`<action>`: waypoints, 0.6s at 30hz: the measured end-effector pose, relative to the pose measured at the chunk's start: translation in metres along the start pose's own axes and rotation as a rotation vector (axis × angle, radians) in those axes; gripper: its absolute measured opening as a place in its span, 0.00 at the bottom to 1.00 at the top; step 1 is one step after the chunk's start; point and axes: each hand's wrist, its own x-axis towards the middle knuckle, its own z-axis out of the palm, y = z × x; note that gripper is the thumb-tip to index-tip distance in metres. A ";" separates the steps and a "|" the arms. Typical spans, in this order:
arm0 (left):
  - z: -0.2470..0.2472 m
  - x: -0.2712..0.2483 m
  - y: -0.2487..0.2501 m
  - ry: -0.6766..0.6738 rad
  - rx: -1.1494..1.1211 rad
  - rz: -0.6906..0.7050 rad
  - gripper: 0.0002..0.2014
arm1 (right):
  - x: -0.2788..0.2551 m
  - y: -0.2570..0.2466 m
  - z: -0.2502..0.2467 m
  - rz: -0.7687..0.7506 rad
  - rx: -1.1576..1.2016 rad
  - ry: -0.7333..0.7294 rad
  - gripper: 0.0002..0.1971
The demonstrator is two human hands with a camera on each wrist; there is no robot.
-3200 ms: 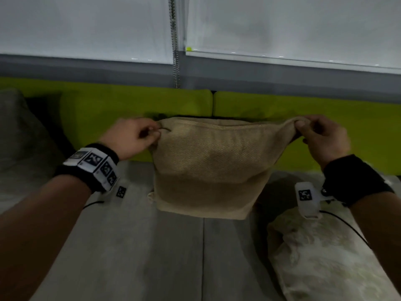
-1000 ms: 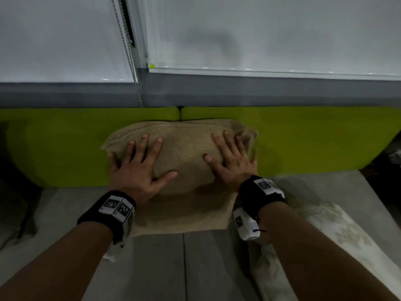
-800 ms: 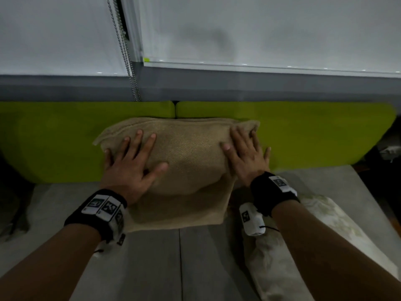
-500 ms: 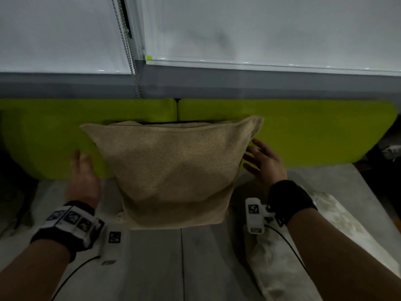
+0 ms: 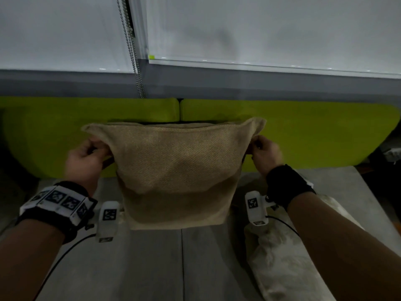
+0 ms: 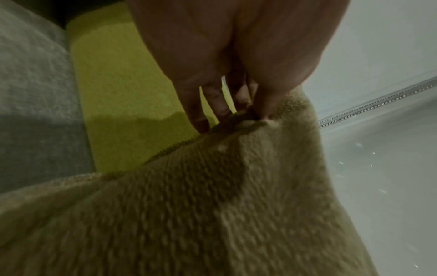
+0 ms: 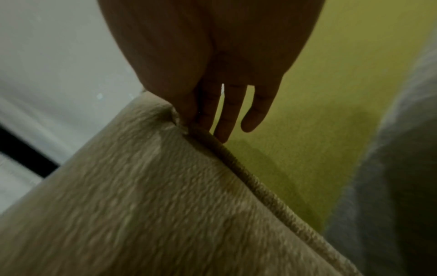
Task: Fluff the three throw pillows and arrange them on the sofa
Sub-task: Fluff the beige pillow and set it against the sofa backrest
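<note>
A tan woven pillow [image 5: 175, 168] stands upright on the grey sofa seat [image 5: 152, 263], against the lime-green backrest [image 5: 303, 135]. My left hand [image 5: 86, 157] pinches its upper left corner, and my right hand [image 5: 263, 154] pinches its upper right corner. In the left wrist view the thumb and fingers [image 6: 217, 104] pinch the tan pillow [image 6: 212, 205] at its seam. In the right wrist view the thumb and fingers [image 7: 227, 115] pinch the tan pillow [image 7: 141, 196] at its corner. A pale patterned pillow [image 5: 282, 261] lies flat on the seat under my right forearm.
A window blind [image 5: 260, 29] with a bead chain [image 5: 132, 51] hangs above the backrest. The seat has a seam [image 5: 182, 263] down the middle. A dark gap [image 5: 382, 170] lies past the sofa's right end.
My hands pressed flat on the pillow's front, then came off to its sides. Now both pinch the top corners, and the pillow stands taller and fuller.
</note>
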 end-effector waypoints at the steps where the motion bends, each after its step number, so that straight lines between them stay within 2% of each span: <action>1: -0.005 0.004 0.000 0.031 -0.011 0.006 0.07 | 0.003 0.004 -0.003 0.034 0.022 0.050 0.06; 3: -0.014 0.012 0.000 0.097 -0.026 0.031 0.11 | 0.003 0.013 -0.008 0.117 0.095 0.089 0.06; 5: -0.014 0.015 0.002 0.106 -0.033 0.042 0.13 | 0.004 0.017 -0.007 0.181 0.158 0.035 0.07; 8: -0.007 0.015 0.010 0.044 -0.093 0.012 0.13 | 0.005 0.006 -0.008 0.223 0.402 -0.012 0.06; 12: -0.007 0.016 0.030 -0.074 -0.223 0.009 0.15 | 0.009 -0.022 -0.022 0.152 0.632 -0.084 0.09; 15: -0.004 0.017 0.037 -0.058 -0.097 0.103 0.06 | 0.013 -0.031 -0.028 0.097 0.502 -0.080 0.06; 18: -0.009 0.026 0.036 0.088 0.022 0.131 0.06 | 0.018 -0.030 -0.032 0.055 0.326 0.035 0.06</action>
